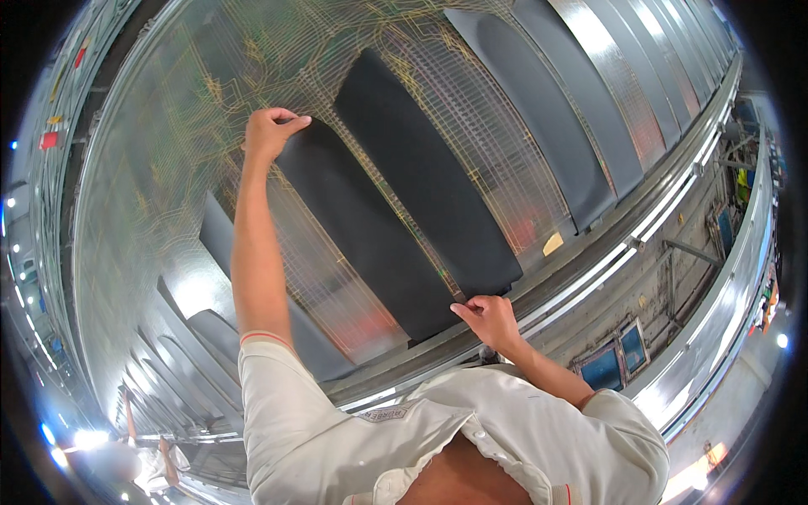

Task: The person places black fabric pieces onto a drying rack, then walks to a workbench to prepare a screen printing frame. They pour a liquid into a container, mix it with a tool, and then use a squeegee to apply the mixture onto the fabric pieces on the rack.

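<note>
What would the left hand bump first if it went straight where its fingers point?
Past the left black panel it touches, the left hand would probably meet the right black panel; depth is unclear.

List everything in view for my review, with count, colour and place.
Left black panel: 1, black, centre
Right black panel: 1, black, beside it
Grey panels: several, grey, both sides of the black pair
Patterned surface: 1, grey with coloured lines, beneath panels
Pale yellow piece: 1, pale yellow, near edge, right
Red item: 1, red, far left
Lights: several, white, picture's rim
Co-worker: 1, pale clothing, lower left
Shirt: 1, off-white, bottom centre
Left hand: 1, bare, left black panel's far end
Right hand: 1, bare, its near end
</note>
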`<state>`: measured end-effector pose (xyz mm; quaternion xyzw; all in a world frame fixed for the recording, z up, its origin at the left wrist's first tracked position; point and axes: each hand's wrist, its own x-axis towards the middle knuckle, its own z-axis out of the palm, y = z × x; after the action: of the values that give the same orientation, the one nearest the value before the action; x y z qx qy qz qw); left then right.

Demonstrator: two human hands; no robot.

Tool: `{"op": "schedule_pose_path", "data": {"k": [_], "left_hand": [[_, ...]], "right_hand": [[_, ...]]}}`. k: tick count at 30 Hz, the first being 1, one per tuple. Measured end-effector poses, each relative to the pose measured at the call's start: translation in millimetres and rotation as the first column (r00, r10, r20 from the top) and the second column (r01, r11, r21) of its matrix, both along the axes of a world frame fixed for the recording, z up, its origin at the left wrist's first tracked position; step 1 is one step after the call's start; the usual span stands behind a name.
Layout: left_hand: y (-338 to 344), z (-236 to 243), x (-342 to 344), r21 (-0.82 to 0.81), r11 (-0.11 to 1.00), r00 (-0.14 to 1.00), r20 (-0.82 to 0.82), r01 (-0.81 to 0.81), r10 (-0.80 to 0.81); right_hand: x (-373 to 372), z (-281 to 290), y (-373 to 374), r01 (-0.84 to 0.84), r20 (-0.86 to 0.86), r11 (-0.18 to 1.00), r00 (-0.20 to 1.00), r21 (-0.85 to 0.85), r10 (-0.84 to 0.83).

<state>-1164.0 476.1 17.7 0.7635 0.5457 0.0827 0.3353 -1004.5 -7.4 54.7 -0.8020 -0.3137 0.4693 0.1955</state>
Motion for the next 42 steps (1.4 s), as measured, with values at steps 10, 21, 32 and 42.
{"op": "schedule_pose_path", "data": {"k": [10,21,32,42], "left_hand": [[3.2,-3.1,0.8,-0.044,0.998,0.999,-0.011,-0.033,0.033],[1.9,4.1,3.0,-0.075,0.997,0.999,0.025,-0.031,0.033],[0.7,-5.1,-2.0,-0.025,0.999,0.998,0.052,-0.029,0.030],[-1.5,7.1,-9.1,-0.267,0.958,0.973,0.176,-0.100,0.151]], "right_hand": [[2.0,-0.9,0.9,0.013,-0.039,1.000,0.999,-0.008,-0.013],[5.6,-1.5,5.4,0.022,-0.065,0.999,0.998,-0.032,-0.024],[1.7,-5.2,4.5,0.003,-0.034,0.999,0.999,-0.045,-0.005],[1.6,-2.9,5.4,0.003,-0.025,0.999,1.000,-0.037,-0.004]]}}
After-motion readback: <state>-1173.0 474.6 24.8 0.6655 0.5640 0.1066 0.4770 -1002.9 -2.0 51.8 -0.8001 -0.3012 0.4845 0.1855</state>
